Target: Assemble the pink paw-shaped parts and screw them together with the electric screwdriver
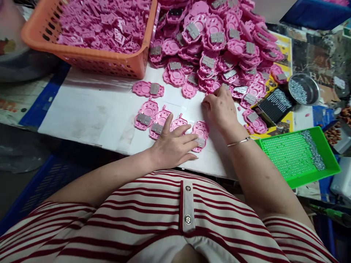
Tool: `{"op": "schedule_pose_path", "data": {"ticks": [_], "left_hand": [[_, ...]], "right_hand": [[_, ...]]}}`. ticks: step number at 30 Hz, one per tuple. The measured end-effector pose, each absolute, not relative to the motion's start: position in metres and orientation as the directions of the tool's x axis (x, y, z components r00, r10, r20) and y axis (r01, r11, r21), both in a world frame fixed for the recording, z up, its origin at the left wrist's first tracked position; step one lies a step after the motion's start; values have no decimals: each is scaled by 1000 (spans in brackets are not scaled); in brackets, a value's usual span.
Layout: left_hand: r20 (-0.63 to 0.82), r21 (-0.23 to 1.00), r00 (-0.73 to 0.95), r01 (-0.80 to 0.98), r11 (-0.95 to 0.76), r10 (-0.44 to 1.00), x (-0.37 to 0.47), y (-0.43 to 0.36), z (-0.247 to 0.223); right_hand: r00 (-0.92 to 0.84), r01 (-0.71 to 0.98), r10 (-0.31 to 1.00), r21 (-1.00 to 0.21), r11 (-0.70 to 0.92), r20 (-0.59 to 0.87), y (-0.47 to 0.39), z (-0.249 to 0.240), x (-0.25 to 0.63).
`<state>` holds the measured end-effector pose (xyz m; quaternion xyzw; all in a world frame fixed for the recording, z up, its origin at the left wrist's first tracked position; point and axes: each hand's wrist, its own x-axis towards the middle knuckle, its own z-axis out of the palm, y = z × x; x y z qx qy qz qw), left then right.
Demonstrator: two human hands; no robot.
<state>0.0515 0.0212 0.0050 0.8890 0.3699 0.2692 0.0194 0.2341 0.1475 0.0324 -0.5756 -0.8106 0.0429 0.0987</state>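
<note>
My left hand (175, 145) lies with its fingers spread over a row of pink plastic casings on the white board (90, 109). Its fingertips reach the rightmost pink casing (201, 130), and it partly covers the two casings beside that one. At the row's left end a pink casing (147, 114) with a grey metal plate shows in full. My right hand (221, 109) is at the front edge of the piled pink casings (208, 62), fingers bent together. What its fingertips pinch, if anything, is hidden. One more pink casing (143, 88) lies sideways behind the row.
An orange basket (101, 60) of small pink parts stands at back left. To the right are a black perforated tray (275, 106) with screws, a metal bowl (315, 91) of screws, and a green tray (290, 153) with screws. A blue bin (315, 16) sits at back right.
</note>
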Motion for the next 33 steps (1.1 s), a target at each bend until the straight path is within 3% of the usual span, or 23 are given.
{"op": "schedule_pose_path", "data": {"ticks": [2,5,8,13,18,26,33], "left_hand": [[472,240,561,661,-711,681,47,20,4],[481,269,520,679,-683,706,39,18,4],[488,287,488,693,-661,724,34,16,5],[496,267,486,703,-660,719,32,15,4],[485,281,477,709,-647,733,31,15,3],[452,304,488,703,-643,747,29,16,4],[450,342,472,693,-634,758,29,15,2]], "right_hand": [[-324,865,943,-377,330,81,135,35,240],[-287,671,957,-721,171,-40,118,40,249],[-284,580,950,-813,60,-132,111,43,251],[-359,667,916,-736,118,-178,116,45,233],[-387,820,891,-531,215,-237,124,45,220],[-420,899,866,-251,358,-272,124,44,216],[-400,904,899,-240,354,-180,121,34,215]]}}
